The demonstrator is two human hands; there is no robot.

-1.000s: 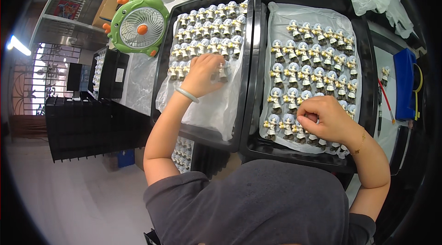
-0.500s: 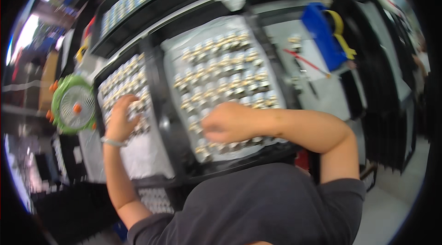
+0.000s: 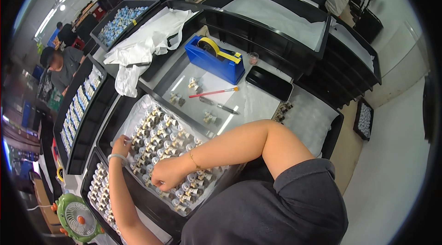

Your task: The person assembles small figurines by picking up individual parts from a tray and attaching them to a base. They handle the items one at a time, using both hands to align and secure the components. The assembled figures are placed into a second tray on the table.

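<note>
Rows of small white, gold and dark figurine-like pieces (image 3: pixel 159 127) stand on a pale liner (image 3: pixel 146 102) in the black tray (image 3: pixel 120 115) before me. Over the near-left part of these rows is my right hand (image 3: pixel 171 172), its fingers curled inward. Whatever is in its grip is hidden beneath it. At the tray's left side, my left hand (image 3: pixel 121 146) has its fingertips bent together by the outermost pieces. What they pinch, if anything, is too small to make out.
Left lies another tray of similar pieces (image 3: pixel 97 187), near a green fan (image 3: pixel 79 217). Beyond are a blue tape dispenser (image 3: pixel 214 61), a red brush (image 3: pixel 212 92), a pen (image 3: pixel 218 105), a phone (image 3: pixel 269 83) and stacked black trays (image 3: pixel 262 28). A person (image 3: pixel 69 63) sits far left.
My view has swung to the right, bringing the tape dispenser and phone nearer the middle. My left hand has gone from the left tray to the middle tray's left side.
</note>
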